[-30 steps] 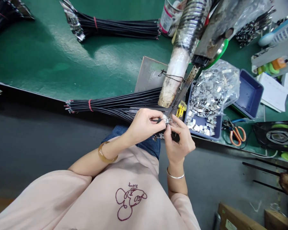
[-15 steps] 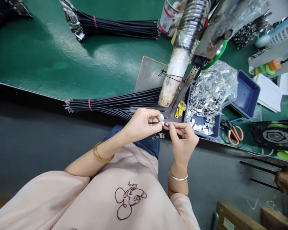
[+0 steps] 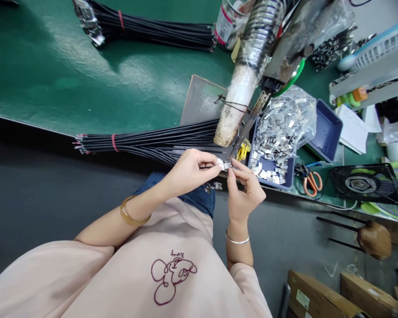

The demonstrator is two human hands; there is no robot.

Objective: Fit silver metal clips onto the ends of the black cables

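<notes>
My left hand (image 3: 193, 171) is closed in a pinch on a black cable, with white wrapping on a fingertip. Just past those fingers sits a small silver metal clip (image 3: 227, 166) at the cable's end. The thumb and forefinger of my right hand (image 3: 244, 190) pinch the clip from the other side. A bundle of black cables (image 3: 146, 140), tied with a red band, lies behind my left hand along the table edge. Several metal clips (image 3: 215, 186) show below my hands, over my lap.
A blue tray (image 3: 289, 176) of loose metal clips and a bag stands right of my hands. A soldering iron (image 3: 257, 110) and a white-ended duct (image 3: 235, 101) reach down close above them. Orange-handled pliers (image 3: 312, 183) and a black fan (image 3: 365, 183) lie further right.
The metal clip now shows more plainly between my fingertips, and my right fingers have shifted their pinch around it. The whole view has swung slightly to the right.
</notes>
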